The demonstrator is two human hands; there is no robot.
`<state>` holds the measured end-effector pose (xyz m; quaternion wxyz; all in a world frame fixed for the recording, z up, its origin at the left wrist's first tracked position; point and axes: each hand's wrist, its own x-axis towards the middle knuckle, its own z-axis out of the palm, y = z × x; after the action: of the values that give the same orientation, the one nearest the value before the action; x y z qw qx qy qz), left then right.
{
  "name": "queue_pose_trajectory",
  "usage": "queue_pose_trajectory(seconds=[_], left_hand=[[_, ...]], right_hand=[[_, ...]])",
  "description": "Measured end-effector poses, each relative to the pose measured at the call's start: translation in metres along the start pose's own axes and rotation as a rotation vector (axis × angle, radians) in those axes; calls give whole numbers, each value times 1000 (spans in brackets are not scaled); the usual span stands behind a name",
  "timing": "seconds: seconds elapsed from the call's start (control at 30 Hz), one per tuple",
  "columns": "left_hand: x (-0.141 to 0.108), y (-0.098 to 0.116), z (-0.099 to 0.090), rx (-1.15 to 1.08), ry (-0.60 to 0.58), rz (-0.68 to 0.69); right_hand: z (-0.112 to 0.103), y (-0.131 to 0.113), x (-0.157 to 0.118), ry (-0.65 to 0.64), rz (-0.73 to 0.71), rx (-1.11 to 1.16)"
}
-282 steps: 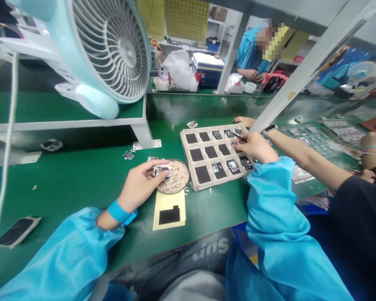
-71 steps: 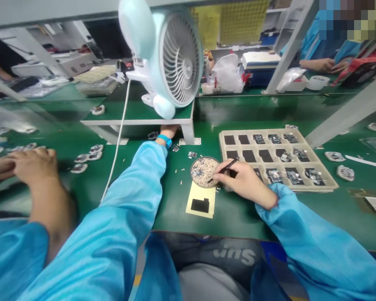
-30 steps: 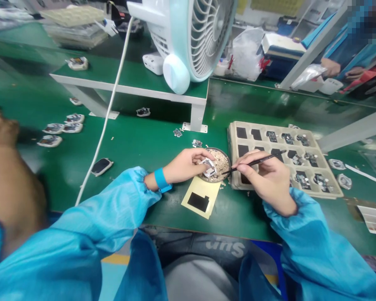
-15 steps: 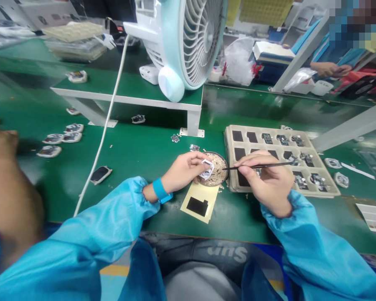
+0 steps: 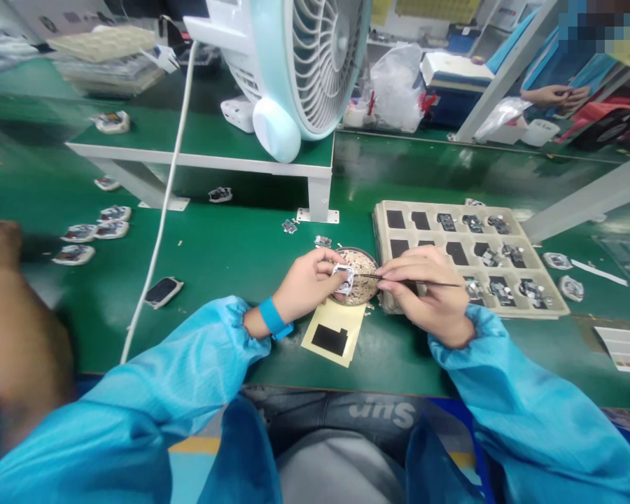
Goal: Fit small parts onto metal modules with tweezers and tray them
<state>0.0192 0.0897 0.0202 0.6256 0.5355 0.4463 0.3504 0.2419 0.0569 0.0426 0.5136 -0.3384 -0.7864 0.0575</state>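
My left hand (image 5: pixel 311 281) pinches a small white device housing (image 5: pixel 345 278) between thumb and fingers. Thin dark tweezers (image 5: pixel 420 282) lie in the closed fingers of my right hand (image 5: pixel 429 292), and their tip reaches the housing's right side; whether it touches, I cannot tell. Below the housing is a round dish (image 5: pixel 366 294) of small pale and dark bits. In front of the dish lies a yellowish backing sheet (image 5: pixel 315 344) with a black cut-out piece (image 5: pixel 330 339) on it. Loose small electronic parts (image 5: pixel 323 241) sit just behind the dish.
A beige compartment tray (image 5: pixel 549 306) with black pieces and circuit boards stands right of the dish. A fan (image 5: pixel 278 129) sits on a raised shelf (image 5: pixel 215 162), its white cable (image 5: pixel 169 189) crossing the left side. Several housings (image 5: pixel 113 229) lie left, near another person's arm (image 5: pixel 15 315).
My right hand has moved left, bringing the tweezers' tip from over the dish to the housing. My left hand keeps its hold. The view has shifted slightly.
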Motion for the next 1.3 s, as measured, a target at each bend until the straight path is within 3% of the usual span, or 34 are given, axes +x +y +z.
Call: queue_pose_trajectory(seconds=[0.73, 1.03, 1.3], left_hand=[[1, -3, -2, 55, -3, 14], [-1, -1, -1, 49, 1, 21], [-1, -2, -2, 27, -19, 49]], right_hand=[[7, 5, -1, -140, 20, -53], [5, 2, 1, -73, 35, 25], [7, 3, 1, -131, 104, 81]])
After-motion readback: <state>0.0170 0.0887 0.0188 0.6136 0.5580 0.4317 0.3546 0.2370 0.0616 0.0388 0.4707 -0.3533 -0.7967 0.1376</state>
